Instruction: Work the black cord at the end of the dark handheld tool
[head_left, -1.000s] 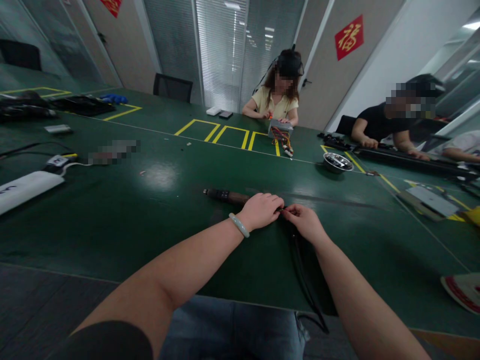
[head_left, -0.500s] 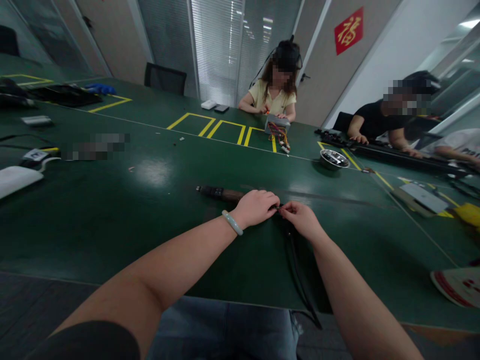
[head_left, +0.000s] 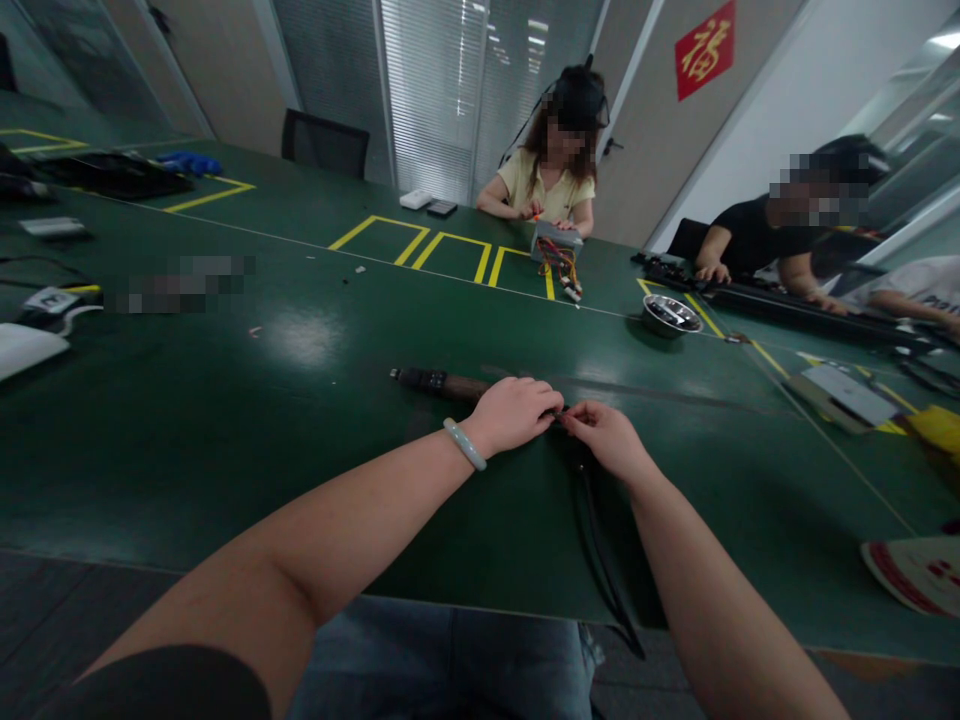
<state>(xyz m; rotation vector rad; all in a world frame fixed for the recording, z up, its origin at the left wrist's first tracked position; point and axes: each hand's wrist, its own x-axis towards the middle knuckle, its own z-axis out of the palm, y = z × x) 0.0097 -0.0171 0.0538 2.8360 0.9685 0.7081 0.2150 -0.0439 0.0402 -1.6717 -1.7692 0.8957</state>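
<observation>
My left hand (head_left: 516, 412), with a pale bangle on its wrist, rests closed on the green table (head_left: 225, 420) over a dark rod-like tool (head_left: 435, 382) whose black tip sticks out to the left. My right hand (head_left: 609, 440) is pinched just to its right, fingertips nearly touching the left hand's. Both hands grip something small and dark where they meet. A black cable (head_left: 600, 545) runs from there under my right forearm and over the near table edge.
A metal bowl (head_left: 671, 316) sits beyond my hands to the right. Across the table a person handles a grey box with coloured wires (head_left: 559, 250). Another person works at the right over long black hardware (head_left: 787, 308). White devices (head_left: 22, 345) lie at the left edge.
Both hands stay together at the same spot on the tool. The view has shifted slightly; nothing was picked up or let go.
</observation>
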